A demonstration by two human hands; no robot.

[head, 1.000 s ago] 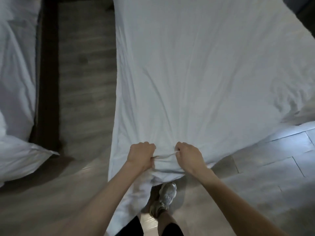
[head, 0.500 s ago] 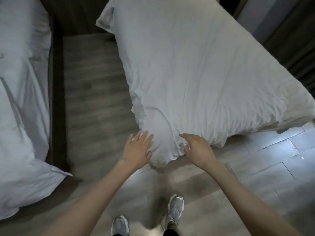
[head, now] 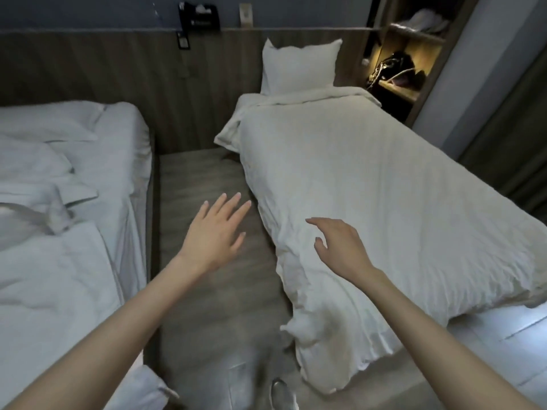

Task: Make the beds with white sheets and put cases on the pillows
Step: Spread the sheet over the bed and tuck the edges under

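On the head camera, my left hand (head: 214, 232) is spread wide with straight fingers and holds nothing. It hangs over the wooden floor (head: 204, 315) of the aisle between the two beds, just beside the left edge of the white sheet (head: 384, 202). My right hand (head: 340, 247) is also empty, its fingers relaxed and slightly bent, above the sheet's near left part; I cannot tell whether it touches the fabric. The sheet covers the right bed and drapes over its near corner toward the floor. A cased pillow (head: 299, 66) stands upright against the headboard at the far end, well apart from both hands. The left bed (head: 59, 261) carries rumpled white bedding. A shoe (head: 281, 395) shows at the bottom edge.
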